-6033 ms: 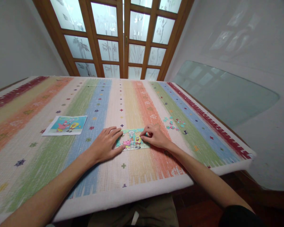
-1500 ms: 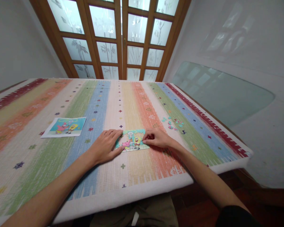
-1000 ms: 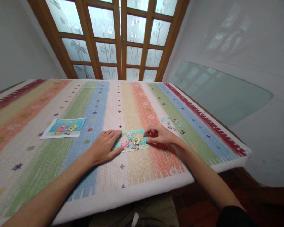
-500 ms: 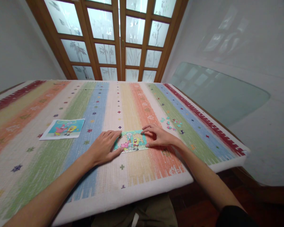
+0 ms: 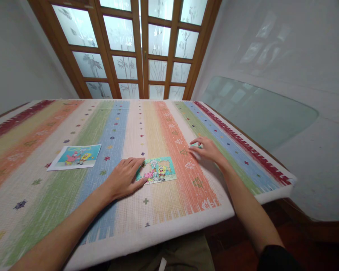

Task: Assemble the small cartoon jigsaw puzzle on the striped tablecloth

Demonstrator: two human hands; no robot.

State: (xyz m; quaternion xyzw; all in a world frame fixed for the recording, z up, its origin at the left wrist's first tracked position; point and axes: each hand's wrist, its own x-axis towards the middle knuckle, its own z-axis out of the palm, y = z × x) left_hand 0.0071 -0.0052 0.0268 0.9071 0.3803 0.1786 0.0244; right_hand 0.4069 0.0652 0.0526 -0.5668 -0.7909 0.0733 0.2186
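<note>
A small, partly filled jigsaw puzzle (image 5: 161, 173) with cartoon figures lies flat near the table's front; bare tan patches show in it. My left hand (image 5: 126, 175) holds its left end, fingers at the upper left corner and thumb at the lower edge. To the right and farther back, my right hand (image 5: 207, 149) is over the loose puzzle pieces (image 5: 197, 145), thumb and index finger slightly apart. Bits of teal show between those fingertips; the hand hides most of the pieces.
A printed picture (image 5: 77, 157) of the cartoon figures lies to the left of my left hand. The striped tablecloth (image 5: 101, 210) covers the table up to its white front edge. Beyond are wood-framed glass doors (image 5: 141, 56), with a wall on the right.
My right hand has left the puzzle's right edge and moved right and away from me to the loose pieces. My left hand stays on the puzzle.
</note>
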